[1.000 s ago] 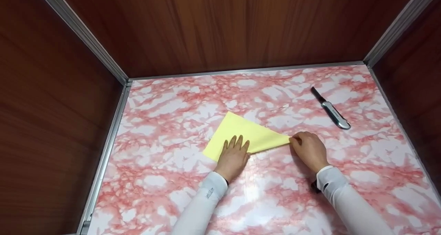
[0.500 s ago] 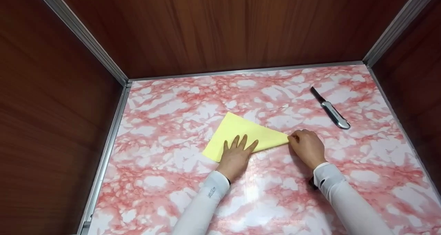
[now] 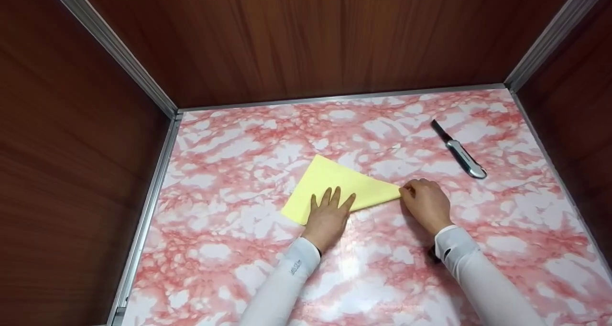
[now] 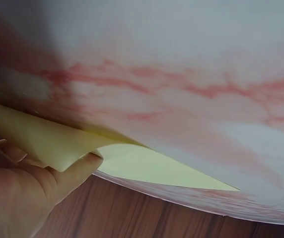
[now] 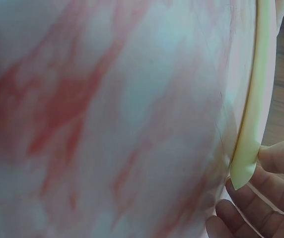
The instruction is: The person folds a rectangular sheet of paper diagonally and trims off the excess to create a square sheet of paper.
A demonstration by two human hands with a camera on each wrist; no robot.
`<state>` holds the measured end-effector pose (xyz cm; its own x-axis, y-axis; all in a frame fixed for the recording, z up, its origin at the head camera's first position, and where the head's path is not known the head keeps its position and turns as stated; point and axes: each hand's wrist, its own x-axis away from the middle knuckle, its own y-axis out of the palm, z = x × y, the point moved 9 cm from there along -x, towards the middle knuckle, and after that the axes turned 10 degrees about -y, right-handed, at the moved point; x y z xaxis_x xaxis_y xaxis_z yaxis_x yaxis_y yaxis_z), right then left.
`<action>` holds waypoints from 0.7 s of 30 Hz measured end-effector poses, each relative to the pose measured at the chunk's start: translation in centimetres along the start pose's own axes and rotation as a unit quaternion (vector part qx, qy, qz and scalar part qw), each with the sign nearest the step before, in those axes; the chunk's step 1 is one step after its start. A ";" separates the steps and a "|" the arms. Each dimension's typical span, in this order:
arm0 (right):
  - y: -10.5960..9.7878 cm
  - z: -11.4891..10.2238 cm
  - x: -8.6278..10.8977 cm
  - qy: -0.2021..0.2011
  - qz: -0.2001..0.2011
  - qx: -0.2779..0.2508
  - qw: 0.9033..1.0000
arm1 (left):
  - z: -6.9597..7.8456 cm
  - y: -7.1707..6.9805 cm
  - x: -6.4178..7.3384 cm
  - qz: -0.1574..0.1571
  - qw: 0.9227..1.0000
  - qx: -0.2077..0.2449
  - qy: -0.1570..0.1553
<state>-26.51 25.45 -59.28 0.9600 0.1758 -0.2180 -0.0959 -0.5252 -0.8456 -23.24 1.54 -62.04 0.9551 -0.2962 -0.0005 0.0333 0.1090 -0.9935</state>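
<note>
A yellow sheet of paper (image 3: 330,178), folded over toward the near side, lies on the red-and-white marbled table (image 3: 229,268). My left hand (image 3: 329,218) rests on its lower left part with the fingers straight and spread. In the left wrist view the paper (image 4: 147,168) curves up at its near edge beside the thumb. My right hand (image 3: 426,204) pinches the pointed right corner between thumb and fingers. In the right wrist view this paper corner (image 5: 245,166) sits between the thumb and the curled fingers of the right hand (image 5: 273,191).
A utility knife (image 3: 461,154) with a grey and black handle lies at the back right, its dark blade end pointing away. Brown wood-grain panels (image 3: 334,39) with metal edge strips enclose the table at the back, left and right.
The left hand has spread its fingers and shifted slightly to the right on the paper. The right hand, still pinching the corner, has moved slightly left.
</note>
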 end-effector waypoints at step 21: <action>0.2 0.0 -0.3 0.009 0.004 0.019 1.000 | 0.6 -0.2 -0.3 -0.008 1.000 0.004 -0.025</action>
<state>-26.80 25.30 -59.41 0.9637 0.1574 -0.2159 -0.1126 -0.4936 -0.8624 -23.40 2.16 -61.76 0.9681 -0.2497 0.0215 0.0509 0.1119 -0.9924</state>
